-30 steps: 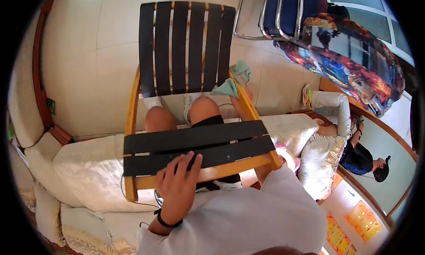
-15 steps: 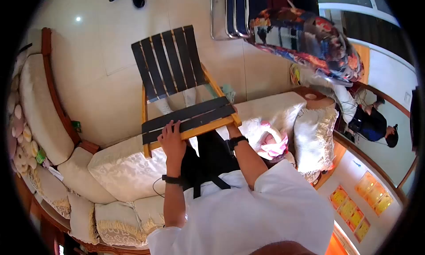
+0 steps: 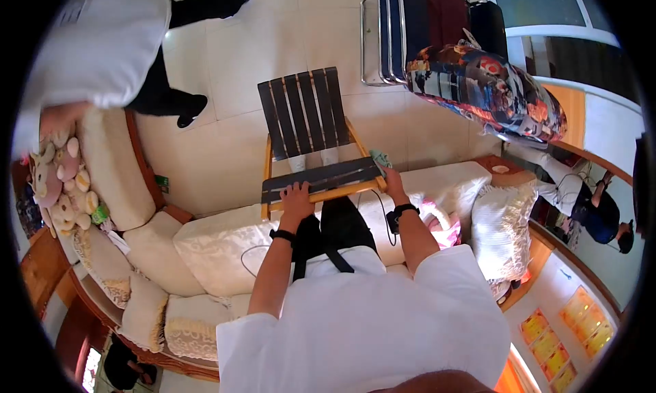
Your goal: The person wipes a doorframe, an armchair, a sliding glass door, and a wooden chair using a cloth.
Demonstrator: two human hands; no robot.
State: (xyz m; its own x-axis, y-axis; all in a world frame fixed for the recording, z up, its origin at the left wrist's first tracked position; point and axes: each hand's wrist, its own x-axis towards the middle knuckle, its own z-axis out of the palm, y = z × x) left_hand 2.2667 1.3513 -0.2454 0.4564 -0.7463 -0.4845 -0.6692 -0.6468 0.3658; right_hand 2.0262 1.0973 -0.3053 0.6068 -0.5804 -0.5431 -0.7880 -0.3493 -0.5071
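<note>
A slatted chair (image 3: 305, 116) with dark strips on a yellowish wooden frame stands in front of my legs, over the tiled floor. My left hand (image 3: 296, 202) is wrapped over its near wooden rail, with the fingers on the dark slat. At the right end of that rail, my right hand (image 3: 394, 183) grips the corner, its fingers partly hidden. Both wrists wear black bands. Behind the chair's right corner lies a greenish cloth (image 3: 380, 159). My white shoes show through the gaps of the chair.
A cream sofa (image 3: 212, 246) curves around the left and behind me, with plush toys (image 3: 65, 188) on it. Another person in a white shirt (image 3: 102, 51) stands at upper left. Stacked metal-framed chairs (image 3: 393, 34) and a patterned bundle (image 3: 485, 89) stand at upper right.
The chair and both my hands now appear farther right in the view, with the near part seen flatter. My right hand shows more at the corner. Another person has come into view at upper left.
</note>
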